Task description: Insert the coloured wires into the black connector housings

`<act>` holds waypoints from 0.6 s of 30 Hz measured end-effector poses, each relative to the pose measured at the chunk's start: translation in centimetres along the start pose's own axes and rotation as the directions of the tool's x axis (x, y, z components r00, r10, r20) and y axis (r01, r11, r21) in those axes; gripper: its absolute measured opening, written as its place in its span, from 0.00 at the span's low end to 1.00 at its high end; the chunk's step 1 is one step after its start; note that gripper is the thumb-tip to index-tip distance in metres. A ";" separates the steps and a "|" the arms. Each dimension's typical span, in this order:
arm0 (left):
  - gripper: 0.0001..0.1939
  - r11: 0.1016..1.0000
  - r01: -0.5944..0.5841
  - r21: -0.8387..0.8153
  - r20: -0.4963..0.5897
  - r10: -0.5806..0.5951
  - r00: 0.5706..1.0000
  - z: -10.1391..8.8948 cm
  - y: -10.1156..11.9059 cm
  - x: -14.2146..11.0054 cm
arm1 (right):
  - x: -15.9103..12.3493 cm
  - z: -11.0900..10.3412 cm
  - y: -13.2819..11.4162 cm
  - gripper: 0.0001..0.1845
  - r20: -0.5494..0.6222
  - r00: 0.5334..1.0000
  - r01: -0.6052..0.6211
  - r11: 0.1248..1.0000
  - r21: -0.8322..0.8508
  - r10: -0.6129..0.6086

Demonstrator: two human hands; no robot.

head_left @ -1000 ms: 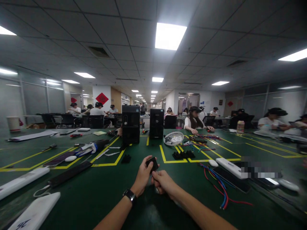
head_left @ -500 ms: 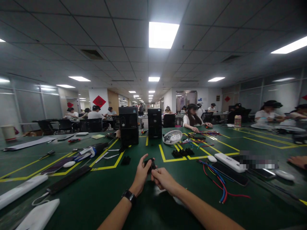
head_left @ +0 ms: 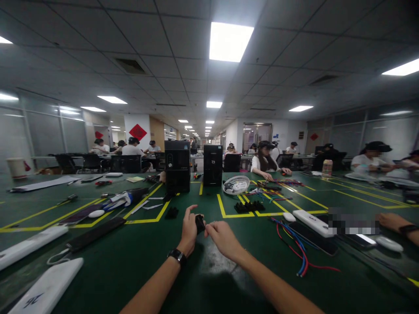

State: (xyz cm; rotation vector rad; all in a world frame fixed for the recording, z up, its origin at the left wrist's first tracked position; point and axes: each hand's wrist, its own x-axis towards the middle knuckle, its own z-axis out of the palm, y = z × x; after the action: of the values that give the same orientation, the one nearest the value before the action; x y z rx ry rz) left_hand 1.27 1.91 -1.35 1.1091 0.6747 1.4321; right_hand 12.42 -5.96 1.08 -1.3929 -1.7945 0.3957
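My left hand, with a black watch on its wrist, pinches a small black part between thumb and fingers, the forefinger sticking up. My right hand sits just right of it with curled fingers, its fingertips meeting the same black part. Both hands hover low over the green table in front of me. What else the right hand's fingers hold is too small to see.
Two black computer towers stand beyond the hands. Small black parts, a white fan, coloured wires and white devices lie around. Another person's hand rests at right; several people sit at far tables.
The black part has turned in my fingers and both hands have shifted slightly left and away. Another person's hand has come further into view at right.
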 end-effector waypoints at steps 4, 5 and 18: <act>0.22 0.971 0.159 -0.179 -0.017 -0.165 0.986 0.6 0.3 -0.3 | -0.9 1.0 0.2 0.18 0.017 0.997 0.074 0.973 -0.219 -0.072; 0.22 0.955 0.204 -0.215 -0.020 -0.213 0.977 0.7 0.3 -0.4 | -1.1 1.4 0.3 0.18 0.040 0.996 0.085 0.964 -0.251 -0.077; 0.22 0.935 0.174 -0.308 -0.037 -0.195 0.980 0.6 0.0 0.7 | -0.7 2.5 0.1 0.18 0.059 0.989 0.145 0.935 -0.325 -0.133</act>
State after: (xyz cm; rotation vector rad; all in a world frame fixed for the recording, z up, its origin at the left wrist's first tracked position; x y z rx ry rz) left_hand 1.86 2.52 -0.99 0.7403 0.5662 1.3610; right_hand 10.67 -5.96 -0.81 -1.4755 -2.0435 0.0455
